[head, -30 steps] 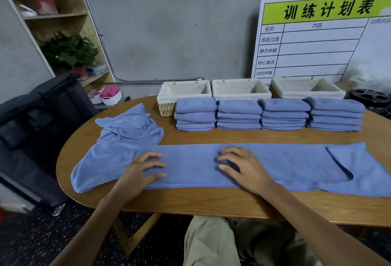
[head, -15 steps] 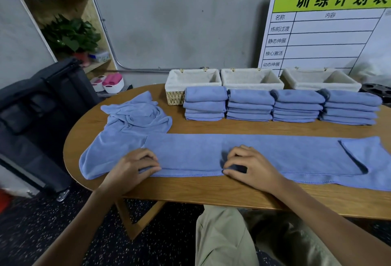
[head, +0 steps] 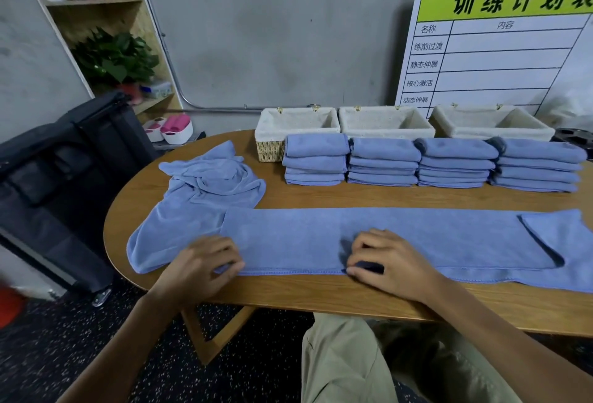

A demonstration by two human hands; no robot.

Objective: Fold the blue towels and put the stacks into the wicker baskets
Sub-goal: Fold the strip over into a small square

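Both hands had crept back toward the near edge of the bench (head: 321, 300) in the last second, and the fingers that had lain fairly flat on the long blue towel (head: 385, 235) had curled in. The left hand (head: 199, 263), at lower left of centre, was now bunched over the towel's near-left corner and seemed to be pinching it. The right hand (head: 390, 263), just right of centre, had its thumb and fingertips closed on the stitched hem, with a dark tuck of cloth showing under them. I took that as smoothing given way to gripping, so a fold across the strip looked about to begin.

The strip itself lay flat across the middle of the frame, its right end already turned over on itself near the right edge. A crumpled towel (head: 211, 178) sat in a heap at centre left, its lower part running under the strip's left end. Four folded stacks (head: 430, 162) stood in a row behind, just in front of the three wicker baskets (head: 385, 120) at upper centre. The baskets looked unfilled, so by my reckoning the loading had not started.
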